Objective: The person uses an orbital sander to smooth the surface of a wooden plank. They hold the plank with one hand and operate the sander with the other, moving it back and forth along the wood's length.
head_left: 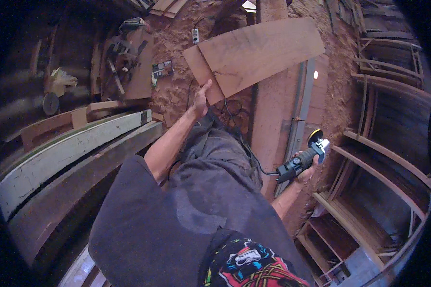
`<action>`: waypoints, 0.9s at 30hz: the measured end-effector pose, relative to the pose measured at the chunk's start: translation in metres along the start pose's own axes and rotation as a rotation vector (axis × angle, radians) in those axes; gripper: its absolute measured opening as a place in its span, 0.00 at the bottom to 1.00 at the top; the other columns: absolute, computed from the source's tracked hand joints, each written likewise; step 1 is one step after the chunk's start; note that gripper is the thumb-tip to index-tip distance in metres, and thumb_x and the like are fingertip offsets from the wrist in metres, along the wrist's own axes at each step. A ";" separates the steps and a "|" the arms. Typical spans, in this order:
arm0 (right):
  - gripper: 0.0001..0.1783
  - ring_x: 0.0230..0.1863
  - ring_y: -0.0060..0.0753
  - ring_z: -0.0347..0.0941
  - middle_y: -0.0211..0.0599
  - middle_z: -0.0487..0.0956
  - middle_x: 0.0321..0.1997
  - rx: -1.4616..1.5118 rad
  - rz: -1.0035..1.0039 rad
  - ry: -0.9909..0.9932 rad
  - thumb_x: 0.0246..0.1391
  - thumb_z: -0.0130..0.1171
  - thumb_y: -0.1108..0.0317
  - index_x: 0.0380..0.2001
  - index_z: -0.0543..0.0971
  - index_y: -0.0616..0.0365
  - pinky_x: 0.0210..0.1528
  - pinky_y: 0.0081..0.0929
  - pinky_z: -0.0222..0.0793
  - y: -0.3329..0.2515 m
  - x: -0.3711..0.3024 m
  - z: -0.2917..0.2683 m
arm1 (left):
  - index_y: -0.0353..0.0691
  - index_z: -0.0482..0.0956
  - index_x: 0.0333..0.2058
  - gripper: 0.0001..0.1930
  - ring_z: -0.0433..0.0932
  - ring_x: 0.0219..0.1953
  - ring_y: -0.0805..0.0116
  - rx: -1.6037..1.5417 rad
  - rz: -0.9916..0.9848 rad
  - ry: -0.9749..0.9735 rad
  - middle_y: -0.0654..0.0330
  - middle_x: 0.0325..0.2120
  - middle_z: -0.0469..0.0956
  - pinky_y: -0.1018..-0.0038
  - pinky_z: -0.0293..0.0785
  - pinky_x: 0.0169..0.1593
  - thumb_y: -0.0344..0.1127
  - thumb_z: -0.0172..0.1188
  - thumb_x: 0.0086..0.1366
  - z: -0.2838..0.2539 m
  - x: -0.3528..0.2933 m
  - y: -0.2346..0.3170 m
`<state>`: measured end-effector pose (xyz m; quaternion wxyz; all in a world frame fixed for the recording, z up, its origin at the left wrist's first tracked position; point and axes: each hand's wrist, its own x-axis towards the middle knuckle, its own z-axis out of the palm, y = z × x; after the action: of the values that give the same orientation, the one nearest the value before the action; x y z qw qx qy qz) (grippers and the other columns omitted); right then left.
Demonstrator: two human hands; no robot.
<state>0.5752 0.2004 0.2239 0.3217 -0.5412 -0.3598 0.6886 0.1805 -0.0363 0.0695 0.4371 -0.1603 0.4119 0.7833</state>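
A broad wooden panel (263, 52) with a curved far edge lies ahead of me. Along its left end runs a narrower wooden strip (203, 71), divided from it by a dark line; I cannot tell whether the two are joined. My left hand (201, 99) holds the near left edge of this strip, its fingers partly hidden. Out to the right, away from the panel, my right hand (307, 174) is wrapped round the body of an angle grinder (301, 160). The grinder carries a round yellow-edged disc (315, 137), and its dark cord (258, 165) trails back toward my legs.
Long thick beams (81, 148) are stacked at my left. Wooden frames (383, 158) line the right side. A grey metal bar (297, 124) lies along a plank beside the panel. A power strip (195, 36) sits beyond, on reddish, dust-covered ground (172, 100).
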 end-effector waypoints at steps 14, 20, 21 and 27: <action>0.40 0.37 0.46 0.83 0.46 0.84 0.38 -0.023 0.002 -0.063 0.64 0.55 0.32 0.46 0.79 0.67 0.45 0.43 0.83 -0.008 -0.006 0.010 | 0.38 0.74 0.59 0.28 0.77 0.58 0.62 -0.034 0.169 0.199 0.56 0.51 0.81 0.62 0.73 0.62 0.56 0.57 0.75 -0.037 0.051 0.028; 0.38 0.38 0.45 0.83 0.45 0.84 0.38 -0.016 0.003 0.011 0.65 0.54 0.33 0.45 0.79 0.66 0.45 0.42 0.82 -0.009 -0.017 0.018 | 0.36 0.74 0.48 0.25 0.76 0.48 0.59 0.330 0.532 0.649 0.53 0.42 0.80 0.61 0.72 0.53 0.57 0.55 0.77 0.017 0.064 0.057; 0.37 0.38 0.45 0.83 0.45 0.84 0.38 -0.006 0.019 -0.007 0.66 0.55 0.34 0.46 0.78 0.66 0.44 0.42 0.82 -0.010 -0.018 0.018 | 0.36 0.74 0.47 0.25 0.76 0.46 0.58 0.395 0.571 0.702 0.53 0.40 0.80 0.61 0.72 0.51 0.57 0.54 0.77 0.022 0.061 0.056; 0.35 0.37 0.44 0.83 0.45 0.84 0.38 0.025 -0.029 -0.059 0.67 0.55 0.35 0.49 0.77 0.63 0.43 0.41 0.83 -0.007 -0.014 0.021 | 0.34 0.73 0.36 0.27 0.76 0.35 0.55 0.653 0.730 0.795 0.50 0.31 0.79 0.60 0.71 0.41 0.58 0.52 0.79 0.045 0.037 0.066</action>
<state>0.5582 0.1895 0.2398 0.3277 -0.5113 -0.3683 0.7039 0.1100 0.0015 0.1078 -0.0186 -0.1465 0.7888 0.5967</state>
